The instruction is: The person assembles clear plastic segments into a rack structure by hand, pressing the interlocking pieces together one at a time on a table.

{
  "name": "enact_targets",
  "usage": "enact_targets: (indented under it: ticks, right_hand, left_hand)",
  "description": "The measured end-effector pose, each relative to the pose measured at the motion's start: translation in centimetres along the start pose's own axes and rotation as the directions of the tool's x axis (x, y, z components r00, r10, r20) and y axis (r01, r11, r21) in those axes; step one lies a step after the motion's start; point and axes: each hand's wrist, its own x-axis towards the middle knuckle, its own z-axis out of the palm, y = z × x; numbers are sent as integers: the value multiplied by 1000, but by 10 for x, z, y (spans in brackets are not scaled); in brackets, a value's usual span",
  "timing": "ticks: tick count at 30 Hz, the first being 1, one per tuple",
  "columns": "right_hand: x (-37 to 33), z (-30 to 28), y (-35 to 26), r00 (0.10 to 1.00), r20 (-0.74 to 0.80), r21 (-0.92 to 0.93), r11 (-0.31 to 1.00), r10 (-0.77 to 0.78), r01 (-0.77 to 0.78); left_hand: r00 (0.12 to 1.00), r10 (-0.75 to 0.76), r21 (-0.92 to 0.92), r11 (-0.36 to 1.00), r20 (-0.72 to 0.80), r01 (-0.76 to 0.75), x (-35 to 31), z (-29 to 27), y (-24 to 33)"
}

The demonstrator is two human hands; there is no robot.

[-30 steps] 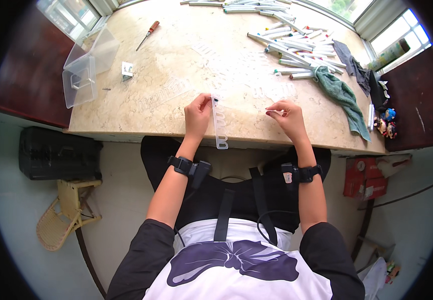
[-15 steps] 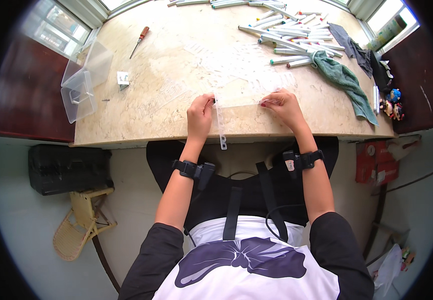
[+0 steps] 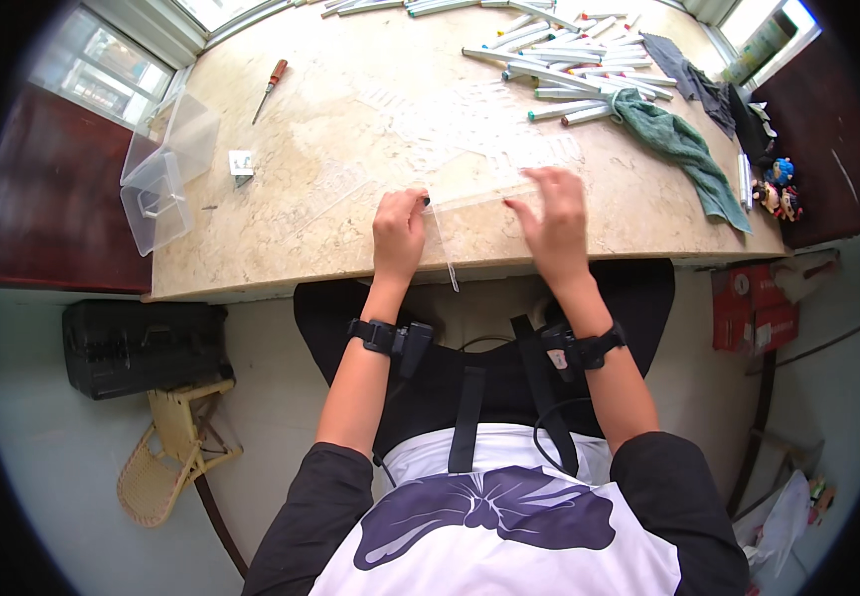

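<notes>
My left hand (image 3: 399, 234) is at the near part of the table, thumb and forefinger pinched on a clear plastic strip (image 3: 446, 253) that hangs past the table edge. From that pinch a second thin clear plastic piece (image 3: 477, 195) reaches right toward my right hand (image 3: 559, 223). The right hand is open, its thumb and fingers apart around the far end of that piece; whether they touch it I cannot tell. Beyond both hands, several flat clear plastic pieces (image 3: 460, 124) with cut-outs lie spread on the stone tabletop (image 3: 281, 238).
Many markers (image 3: 569, 74) are heaped at the back right, beside a green cloth (image 3: 678, 149) and a grey cloth (image 3: 690, 79). Small figurines (image 3: 780, 194) stand at the right edge. Left are a screwdriver (image 3: 271, 87), clear plastic boxes (image 3: 156, 199) and a small metal-looking piece (image 3: 241, 167).
My right hand has opened from a pinch and its fingers have spread. The hanging strip has turned so it looks narrower, and the crosswise piece now slants up to the right.
</notes>
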Motion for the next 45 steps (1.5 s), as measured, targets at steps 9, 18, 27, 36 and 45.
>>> enact_targets:
  ticks: [9, 18, 27, 36, 45]
  right_hand:
    - [8, 31, -15, 956, 183, 39, 973, -230, 227]
    - [19, 33, -7, 933, 236, 140, 960, -272, 244]
    - [83, -1, 63, 877, 213, -198, 898, 431, -393]
    - [103, 29, 83, 785, 450, -451, 867, 426, -211]
    - [118, 9, 73, 847, 437, -364, 921, 303, -141]
  left_hand:
    - [995, -101, -142, 985, 14, 102, 2, 0, 6]
    - [997, 72, -135, 988, -10, -73, -1, -5, 4]
    - [999, 26, -94, 995, -42, -30, -1, -4, 2]
    - [997, 24, -90, 996, -67, -30, -1, -4, -1]
    - [997, 33, -77, 996, -67, -39, -3, -5, 1]
